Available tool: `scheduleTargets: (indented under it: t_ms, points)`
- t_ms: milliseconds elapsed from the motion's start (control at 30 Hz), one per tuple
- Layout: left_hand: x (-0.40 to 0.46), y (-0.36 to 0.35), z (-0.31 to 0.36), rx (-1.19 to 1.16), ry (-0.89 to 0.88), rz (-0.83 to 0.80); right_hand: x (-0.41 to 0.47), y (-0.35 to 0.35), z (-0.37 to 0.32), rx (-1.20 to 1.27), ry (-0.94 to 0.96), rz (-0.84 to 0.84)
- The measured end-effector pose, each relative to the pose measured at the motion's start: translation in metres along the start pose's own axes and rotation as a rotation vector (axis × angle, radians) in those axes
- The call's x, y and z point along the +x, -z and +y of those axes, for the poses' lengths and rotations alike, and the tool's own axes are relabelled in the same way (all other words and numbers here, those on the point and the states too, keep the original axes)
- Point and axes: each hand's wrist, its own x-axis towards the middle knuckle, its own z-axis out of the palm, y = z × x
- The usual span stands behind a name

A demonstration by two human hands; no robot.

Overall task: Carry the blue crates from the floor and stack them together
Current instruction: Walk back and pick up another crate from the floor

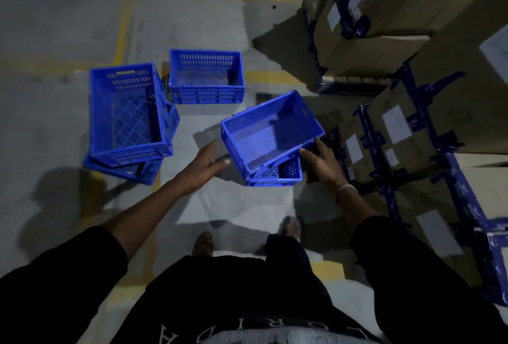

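Observation:
Several blue plastic crates sit on the grey floor. On the left, one crate [126, 113] lies askew on top of another [123, 172]. A single crate [206, 77] stands farther back in the middle. In front of me a top crate [272, 129] rests crooked on a lower crate [277, 174]. My left hand [210, 161] reaches with straight fingers beside the top crate's left wall, holding nothing. My right hand [320, 159] has its fingers at that crate's near right corner, touching the rim; they look nearly straight.
Stacked cardboard boxes [398, 14] wrapped in blue tape fill the right side, close to the right-hand stack. Yellow lines [123, 27] mark the floor. My feet [203, 242] stand just behind the crates. Bare floor lies to the left and front.

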Motion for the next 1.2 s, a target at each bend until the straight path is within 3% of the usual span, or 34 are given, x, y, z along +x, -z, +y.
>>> scheduleTargets:
  t_ms: [67, 200, 400, 900, 1067, 1200]
  points:
    - [0.023, -0.007, 0.007, -0.012, 0.023, 0.021, 0.048, 0.017, 0.011, -0.041, 0.002, -0.035]
    - [0.070, -0.037, 0.026, -0.086, 0.055, 0.108, 0.084, 0.041, -0.040, -0.117, 0.029, -0.036]
    - [0.155, -0.083, 0.013, 0.007, 0.152, 0.232, 0.183, 0.076, -0.049, -0.243, 0.095, -0.132]
    - [0.428, -0.146, -0.172, 0.304, 0.375, 0.504, 0.539, 0.037, 0.109, -0.562, 0.041, -0.169]
    - [0.455, -0.159, -0.208, 0.264, 0.473, 0.535, 0.580, 0.021, 0.129, -0.740, 0.062, -0.173]
    - [0.459, -0.150, -0.217, 0.298, 0.464, 0.568, 0.603, 0.022, 0.139, -0.708, 0.000, -0.170]
